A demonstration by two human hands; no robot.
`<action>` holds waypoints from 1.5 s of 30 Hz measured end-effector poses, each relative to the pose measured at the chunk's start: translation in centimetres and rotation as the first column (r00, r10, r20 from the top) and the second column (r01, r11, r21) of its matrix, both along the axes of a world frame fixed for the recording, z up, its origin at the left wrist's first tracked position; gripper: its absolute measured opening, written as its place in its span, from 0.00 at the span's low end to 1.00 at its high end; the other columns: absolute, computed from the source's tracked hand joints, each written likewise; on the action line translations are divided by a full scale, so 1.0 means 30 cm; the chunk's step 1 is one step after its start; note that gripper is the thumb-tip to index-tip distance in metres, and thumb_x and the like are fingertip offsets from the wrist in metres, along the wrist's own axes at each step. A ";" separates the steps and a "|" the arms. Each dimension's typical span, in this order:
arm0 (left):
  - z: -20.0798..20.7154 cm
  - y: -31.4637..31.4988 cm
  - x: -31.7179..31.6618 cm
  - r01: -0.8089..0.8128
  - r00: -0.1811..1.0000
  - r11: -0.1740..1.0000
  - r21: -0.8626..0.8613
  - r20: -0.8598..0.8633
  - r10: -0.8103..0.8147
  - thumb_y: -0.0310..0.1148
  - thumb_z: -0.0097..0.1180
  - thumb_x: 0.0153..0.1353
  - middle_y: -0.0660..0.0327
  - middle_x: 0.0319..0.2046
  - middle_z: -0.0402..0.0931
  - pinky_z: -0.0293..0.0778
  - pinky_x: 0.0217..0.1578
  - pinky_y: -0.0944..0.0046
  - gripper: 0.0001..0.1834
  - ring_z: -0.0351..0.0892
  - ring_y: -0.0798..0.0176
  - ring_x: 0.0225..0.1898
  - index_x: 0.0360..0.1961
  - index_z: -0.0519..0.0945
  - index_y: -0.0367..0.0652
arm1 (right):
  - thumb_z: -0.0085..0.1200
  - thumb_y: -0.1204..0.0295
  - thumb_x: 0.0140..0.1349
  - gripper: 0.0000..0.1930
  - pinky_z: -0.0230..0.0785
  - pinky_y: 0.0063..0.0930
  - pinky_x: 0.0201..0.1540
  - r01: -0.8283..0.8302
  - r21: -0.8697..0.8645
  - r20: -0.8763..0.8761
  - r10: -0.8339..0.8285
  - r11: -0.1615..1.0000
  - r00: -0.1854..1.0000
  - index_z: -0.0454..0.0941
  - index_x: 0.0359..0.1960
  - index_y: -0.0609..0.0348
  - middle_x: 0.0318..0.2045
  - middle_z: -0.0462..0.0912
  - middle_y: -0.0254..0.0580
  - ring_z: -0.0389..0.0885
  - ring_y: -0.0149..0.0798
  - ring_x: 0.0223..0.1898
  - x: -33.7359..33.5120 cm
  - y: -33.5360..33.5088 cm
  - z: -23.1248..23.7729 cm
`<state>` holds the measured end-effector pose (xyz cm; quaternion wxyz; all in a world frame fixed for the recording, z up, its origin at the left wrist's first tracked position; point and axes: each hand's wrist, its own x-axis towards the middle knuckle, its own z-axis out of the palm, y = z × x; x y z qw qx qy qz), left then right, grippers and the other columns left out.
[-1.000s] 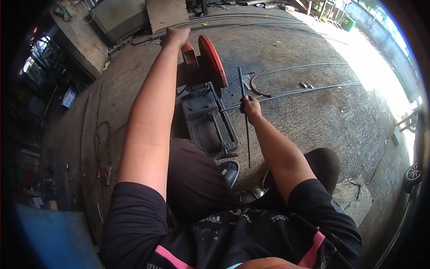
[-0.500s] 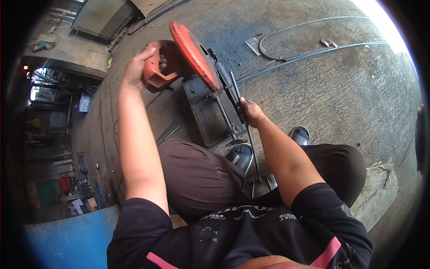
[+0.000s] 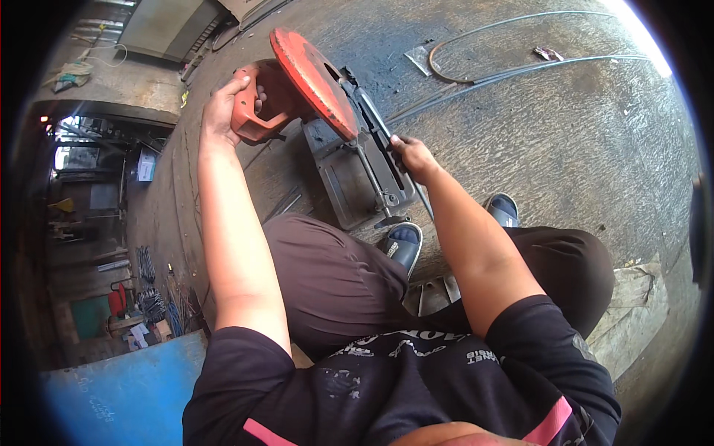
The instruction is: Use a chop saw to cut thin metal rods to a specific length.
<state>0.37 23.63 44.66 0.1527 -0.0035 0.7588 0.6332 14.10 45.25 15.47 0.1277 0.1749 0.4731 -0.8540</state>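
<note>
In the head view, your left hand (image 3: pixel 223 110) is wrapped around the orange handle (image 3: pixel 242 117) of a cut-off saw, with fingers curling through its loop. The red disc-shaped guard (image 3: pixel 312 83) sits just to the right of that handle, above the grey metal base (image 3: pixel 346 195). Your right hand (image 3: pixel 415 159) is closed around a thin metal rod (image 3: pixel 424 199), which slants along the base's right side; whether they touch is hard to tell. Beyond, long bent rods (image 3: pixel 520 70) lie on the floor (image 3: pixel 550 156), near your right hand's far side.
</note>
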 end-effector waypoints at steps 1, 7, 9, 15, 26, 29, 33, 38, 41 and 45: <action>-0.002 -0.002 0.003 -0.018 1.000 1.000 0.000 0.003 0.018 0.34 0.51 0.59 0.55 0.31 0.76 0.75 0.31 0.67 0.19 0.77 0.63 0.29 0.49 0.71 0.32 | 0.47 0.59 0.67 0.16 0.58 0.23 0.19 -0.029 0.084 -0.001 0.030 0.996 1.000 0.76 0.38 0.61 0.22 0.72 0.32 0.64 0.26 0.18 -0.007 0.005 0.012; -0.006 -0.011 -0.010 0.031 0.999 0.999 0.018 -0.028 -0.031 0.33 0.52 0.59 0.55 0.31 0.76 0.75 0.31 0.67 0.18 0.77 0.64 0.29 0.48 0.72 0.32 | 0.46 0.60 0.67 0.15 0.55 0.24 0.16 -0.032 0.201 0.098 0.013 0.979 0.995 0.76 0.33 0.59 0.16 0.66 0.31 0.61 0.27 0.15 0.016 0.009 0.004; -0.006 -0.015 -0.016 0.035 0.998 0.999 0.005 -0.045 -0.035 0.33 0.51 0.60 0.55 0.30 0.76 0.74 0.31 0.68 0.18 0.77 0.64 0.28 0.48 0.72 0.32 | 0.46 0.60 0.67 0.15 0.55 0.24 0.16 -0.048 0.193 0.112 0.026 0.980 0.993 0.76 0.33 0.59 0.16 0.66 0.31 0.61 0.27 0.15 0.049 -0.004 -0.032; 0.005 -0.021 -0.049 0.068 0.997 0.998 -0.012 -0.046 -0.068 0.33 0.51 0.59 0.54 0.29 0.77 0.74 0.28 0.69 0.17 0.76 0.64 0.26 0.46 0.73 0.33 | 0.46 0.60 0.67 0.15 0.55 0.24 0.17 -0.049 0.208 0.144 0.019 0.977 0.989 0.75 0.36 0.60 0.17 0.68 0.31 0.63 0.27 0.16 0.101 -0.046 -0.117; 0.003 -0.019 -0.027 0.083 0.995 0.996 0.009 -0.046 -0.083 0.33 0.51 0.60 0.55 0.30 0.77 0.74 0.30 0.68 0.17 0.76 0.64 0.28 0.47 0.73 0.33 | 0.43 0.57 0.68 0.18 0.51 0.24 0.17 -0.221 -0.043 0.159 0.225 0.974 0.961 0.74 0.34 0.62 0.18 0.64 0.30 0.59 0.27 0.16 0.094 -0.037 -0.113; -0.003 -0.014 -0.021 0.069 0.997 0.997 0.046 -0.045 -0.067 0.34 0.50 0.61 0.56 0.30 0.77 0.75 0.31 0.67 0.17 0.77 0.63 0.29 0.47 0.73 0.33 | 0.43 0.57 0.68 0.19 0.51 0.24 0.17 -0.241 -0.076 0.159 0.250 0.968 0.955 0.74 0.34 0.63 0.18 0.64 0.31 0.59 0.27 0.16 0.092 -0.031 -0.114; -0.002 -0.015 -0.015 0.077 0.997 0.996 0.050 -0.027 -0.076 0.34 0.50 0.61 0.56 0.31 0.77 0.75 0.32 0.67 0.17 0.78 0.63 0.31 0.47 0.73 0.33 | 0.44 0.57 0.68 0.18 0.51 0.24 0.17 -0.252 -0.065 0.147 0.259 0.966 0.955 0.73 0.34 0.63 0.18 0.64 0.30 0.58 0.27 0.16 0.088 -0.031 -0.118; -0.003 -0.022 -0.023 0.082 0.997 0.997 0.002 -0.013 -0.082 0.35 0.48 0.61 0.56 0.36 0.77 0.72 0.36 0.66 0.21 0.77 0.63 0.36 0.52 0.70 0.33 | 0.45 0.58 0.68 0.15 0.49 0.23 0.17 -0.277 -0.063 0.146 0.283 0.959 0.948 0.71 0.34 0.58 0.16 0.62 0.29 0.57 0.27 0.16 0.079 -0.033 -0.130; -0.006 -0.024 -0.028 0.097 0.995 0.995 -0.005 -0.021 -0.097 0.35 0.48 0.62 0.56 0.36 0.77 0.72 0.37 0.66 0.21 0.77 0.63 0.36 0.52 0.70 0.33 | 0.44 0.57 0.68 0.18 0.52 0.25 0.17 -0.286 -0.089 0.120 0.295 0.954 0.948 0.72 0.34 0.62 0.18 0.64 0.31 0.58 0.28 0.16 0.076 -0.029 -0.132; -0.007 -0.023 -0.028 0.093 0.995 0.996 -0.006 -0.024 -0.093 0.35 0.47 0.62 0.56 0.36 0.77 0.72 0.37 0.65 0.21 0.77 0.63 0.36 0.53 0.69 0.33 | 0.45 0.58 0.68 0.14 0.50 0.23 0.17 -0.282 -0.108 0.147 0.296 0.953 0.944 0.70 0.35 0.57 0.17 0.61 0.30 0.57 0.27 0.16 0.077 -0.027 -0.125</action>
